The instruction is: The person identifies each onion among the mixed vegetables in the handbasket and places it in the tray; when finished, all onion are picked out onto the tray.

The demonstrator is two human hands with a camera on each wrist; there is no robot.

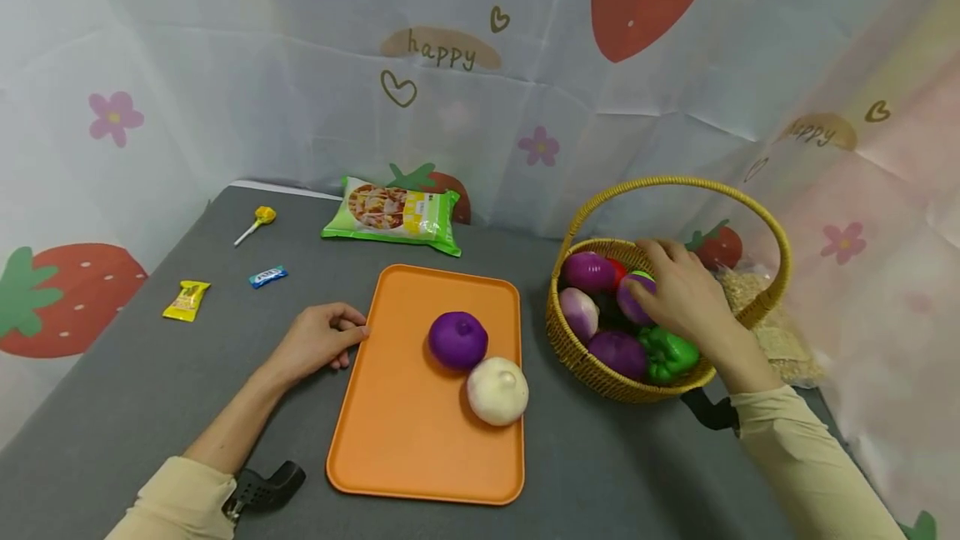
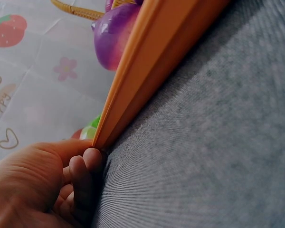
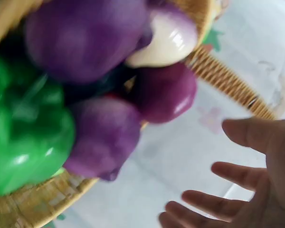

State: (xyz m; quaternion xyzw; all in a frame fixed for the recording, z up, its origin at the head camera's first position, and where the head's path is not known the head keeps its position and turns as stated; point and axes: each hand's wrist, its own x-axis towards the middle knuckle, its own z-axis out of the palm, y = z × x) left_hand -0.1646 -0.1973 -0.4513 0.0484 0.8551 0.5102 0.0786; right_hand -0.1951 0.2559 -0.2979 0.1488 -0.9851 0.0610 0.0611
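Observation:
My left hand (image 1: 318, 338) pinches the left rim of an orange tray (image 1: 405, 448) between thumb and fingertip. On the tray a round purple toy vegetable (image 1: 457, 340) sits beside a white, onion-like one (image 1: 498, 392). My right hand (image 1: 684, 294) is over the wicker basket (image 1: 592, 369), fingers spread and holding nothing in the right wrist view. Inside the basket are a green bell pepper (image 1: 667, 354), several purple onion-like vegetables (image 3: 104, 135), a purple-and-white one (image 1: 579, 313) and something red, partly covered. The nearest purple vegetable (image 1: 633, 300) appears just below my right hand.
A green snack bag (image 1: 393, 217) lies behind the tray. To the left are a lollipop (image 1: 257, 223), a blue-wrapped sweet (image 1: 267, 277) and a yellow packet (image 1: 187, 300). The basket's tall handle (image 1: 675, 182) arches overhead. A clear bag of grains (image 1: 780, 332) lies right of the basket.

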